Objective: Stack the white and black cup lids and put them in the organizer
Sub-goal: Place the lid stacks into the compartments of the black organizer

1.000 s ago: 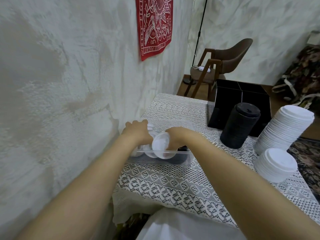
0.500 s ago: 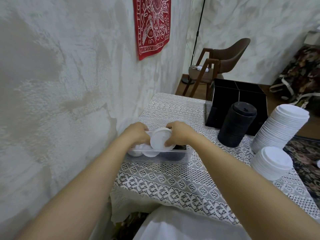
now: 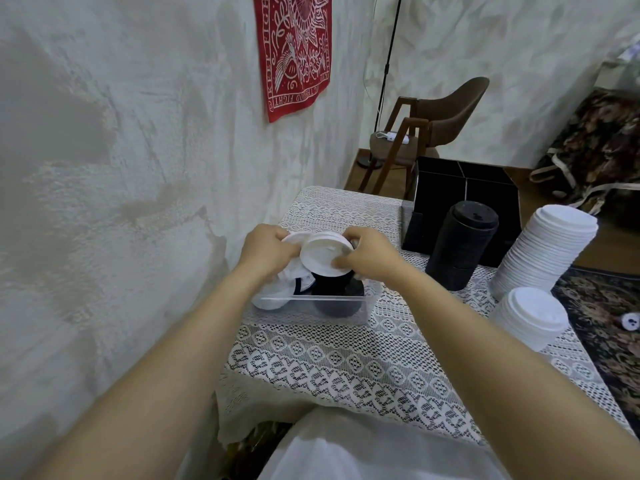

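Note:
A clear plastic bin [image 3: 332,304] near the table's left edge holds loose white and black cup lids. Above it my right hand [image 3: 369,258] grips a white lid [image 3: 323,254] by its right rim, face tilted toward me. My left hand [image 3: 266,249] grips other white lids [image 3: 292,268] at the bin's left side. A black lid [image 3: 337,289] lies in the bin under the raised one. A black lid stack [image 3: 462,249] stands before the black organizer [image 3: 485,192]. Two white lid stacks [image 3: 547,251] [image 3: 530,317] stand at the right.
The table wears a white lace cloth [image 3: 346,362] and stands against a plaster wall on the left. A brown chair [image 3: 436,126] is beyond the table. A patterned rug [image 3: 609,306] lies on the floor at the right.
Both hands have risen out of the bin. The white lid in my right hand came up with them and now sits above the bin's rim.

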Action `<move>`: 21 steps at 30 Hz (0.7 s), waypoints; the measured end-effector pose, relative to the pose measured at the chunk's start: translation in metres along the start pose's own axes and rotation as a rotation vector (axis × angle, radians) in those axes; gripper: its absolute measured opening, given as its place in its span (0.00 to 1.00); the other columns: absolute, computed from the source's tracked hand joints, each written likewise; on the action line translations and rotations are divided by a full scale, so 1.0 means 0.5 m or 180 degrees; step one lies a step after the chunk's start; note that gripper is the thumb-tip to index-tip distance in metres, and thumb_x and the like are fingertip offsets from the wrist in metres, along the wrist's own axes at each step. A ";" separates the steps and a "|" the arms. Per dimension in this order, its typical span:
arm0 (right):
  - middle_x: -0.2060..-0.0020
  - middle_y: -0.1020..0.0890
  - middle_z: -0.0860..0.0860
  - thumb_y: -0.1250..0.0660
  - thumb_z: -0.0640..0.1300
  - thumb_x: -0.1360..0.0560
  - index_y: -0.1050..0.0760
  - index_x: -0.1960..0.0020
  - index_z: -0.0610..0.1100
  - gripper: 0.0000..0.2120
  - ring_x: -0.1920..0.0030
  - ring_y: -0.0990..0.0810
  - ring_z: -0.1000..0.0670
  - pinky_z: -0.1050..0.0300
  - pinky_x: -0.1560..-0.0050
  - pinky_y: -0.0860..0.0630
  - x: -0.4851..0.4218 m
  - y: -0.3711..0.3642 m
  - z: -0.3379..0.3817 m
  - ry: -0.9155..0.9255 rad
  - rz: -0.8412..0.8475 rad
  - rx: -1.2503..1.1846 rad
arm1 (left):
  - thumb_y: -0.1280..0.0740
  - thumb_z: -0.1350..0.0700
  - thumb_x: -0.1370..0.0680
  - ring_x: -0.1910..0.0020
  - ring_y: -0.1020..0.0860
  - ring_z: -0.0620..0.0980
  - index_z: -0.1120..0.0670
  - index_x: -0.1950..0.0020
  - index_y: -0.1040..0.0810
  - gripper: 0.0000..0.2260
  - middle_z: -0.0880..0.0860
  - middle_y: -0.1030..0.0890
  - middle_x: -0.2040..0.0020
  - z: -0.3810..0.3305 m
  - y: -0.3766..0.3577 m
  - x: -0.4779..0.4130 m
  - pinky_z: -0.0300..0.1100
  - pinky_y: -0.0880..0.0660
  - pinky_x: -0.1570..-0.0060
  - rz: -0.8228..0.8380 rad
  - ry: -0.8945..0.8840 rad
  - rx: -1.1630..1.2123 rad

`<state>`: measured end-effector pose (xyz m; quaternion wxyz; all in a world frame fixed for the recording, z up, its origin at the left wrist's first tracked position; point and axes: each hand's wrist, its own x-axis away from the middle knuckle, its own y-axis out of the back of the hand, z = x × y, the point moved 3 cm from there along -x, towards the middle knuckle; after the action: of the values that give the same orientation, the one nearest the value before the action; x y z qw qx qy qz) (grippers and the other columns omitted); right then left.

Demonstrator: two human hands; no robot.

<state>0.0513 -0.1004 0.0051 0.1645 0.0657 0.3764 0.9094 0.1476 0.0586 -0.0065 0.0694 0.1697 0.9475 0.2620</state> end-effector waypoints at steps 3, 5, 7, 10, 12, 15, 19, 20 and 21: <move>0.57 0.20 0.49 0.27 0.39 0.29 0.23 0.50 0.46 0.09 0.55 0.18 0.42 0.40 0.51 0.20 0.017 0.028 0.003 0.0046 -0.0196 -0.0273 | 0.25 0.54 0.33 0.67 0.32 0.49 0.67 0.62 0.22 0.16 0.54 0.30 0.68 -0.022 -0.009 0.006 0.44 0.35 0.66 -0.0071 -0.0057 0.0505; 0.54 0.18 0.47 0.27 0.39 0.28 0.22 0.49 0.46 0.10 0.53 0.19 0.43 0.43 0.51 0.19 0.032 0.049 0.002 0.0055 -0.0336 -0.0515 | 0.26 0.58 0.31 0.66 0.31 0.49 0.69 0.61 0.24 0.14 0.55 0.30 0.66 -0.043 -0.020 0.013 0.44 0.35 0.65 -0.0055 -0.0051 0.0802; 0.52 0.18 0.47 0.27 0.39 0.28 0.21 0.46 0.45 0.11 0.51 0.19 0.45 0.50 0.55 0.21 0.048 0.070 -0.008 0.0066 -0.0457 -0.0752 | 0.27 0.59 0.31 0.67 0.29 0.50 0.67 0.62 0.23 0.11 0.56 0.30 0.67 -0.066 -0.036 0.022 0.45 0.32 0.65 -0.0028 -0.0054 0.1013; 0.51 0.18 0.48 0.27 0.40 0.27 0.21 0.42 0.44 0.14 0.51 0.19 0.47 0.56 0.58 0.21 0.072 0.103 -0.032 0.0046 -0.0664 -0.0971 | 0.29 0.60 0.28 0.65 0.24 0.52 0.61 0.62 0.19 0.05 0.57 0.23 0.65 -0.105 -0.071 0.042 0.48 0.27 0.62 0.0066 -0.0084 0.1266; 0.52 0.17 0.48 0.27 0.40 0.27 0.21 0.42 0.44 0.14 0.53 0.19 0.48 0.63 0.63 0.22 0.090 0.128 -0.053 0.0029 -0.0835 -0.1069 | 0.31 0.59 0.25 0.59 0.21 0.55 0.55 0.61 0.19 0.05 0.59 0.19 0.59 -0.128 -0.103 0.059 0.53 0.22 0.58 0.0235 -0.0005 0.1497; 0.54 0.17 0.48 0.27 0.40 0.27 0.20 0.46 0.44 0.10 0.56 0.21 0.50 0.62 0.63 0.25 0.120 0.163 -0.093 -0.0086 -0.1048 -0.1129 | 0.35 0.59 0.22 0.50 0.19 0.58 0.51 0.59 0.21 0.07 0.58 0.18 0.51 -0.158 -0.158 0.092 0.56 0.21 0.49 0.0523 0.0073 0.1675; 0.53 0.17 0.45 0.27 0.41 0.27 0.21 0.48 0.45 0.09 0.52 0.20 0.44 0.45 0.56 0.22 0.153 0.177 -0.158 -0.0369 -0.1218 -0.1033 | 0.38 0.59 0.21 0.50 0.20 0.57 0.48 0.58 0.22 0.09 0.56 0.18 0.51 -0.171 -0.231 0.125 0.53 0.22 0.51 0.0634 0.0080 0.1533; 0.53 0.17 0.45 0.27 0.41 0.27 0.21 0.48 0.45 0.08 0.52 0.20 0.42 0.44 0.54 0.22 0.160 0.175 -0.172 -0.0430 -0.1267 -0.1032 | 0.39 0.59 0.21 0.53 0.21 0.55 0.49 0.55 0.21 0.09 0.56 0.19 0.51 -0.172 -0.249 0.133 0.48 0.24 0.55 0.0678 0.0063 0.1473; 0.54 0.17 0.45 0.27 0.41 0.27 0.21 0.49 0.45 0.08 0.52 0.20 0.42 0.44 0.54 0.22 0.167 0.173 -0.182 -0.0483 -0.1308 -0.1048 | 0.40 0.59 0.21 0.54 0.23 0.53 0.51 0.50 0.21 0.08 0.55 0.19 0.51 -0.175 -0.266 0.139 0.45 0.27 0.57 0.0721 0.0031 0.1403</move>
<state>-0.0708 -0.1889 0.0012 0.3818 0.0283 0.2155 0.8983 0.0253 -0.0650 -0.0043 -0.0038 0.2846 0.9570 0.0558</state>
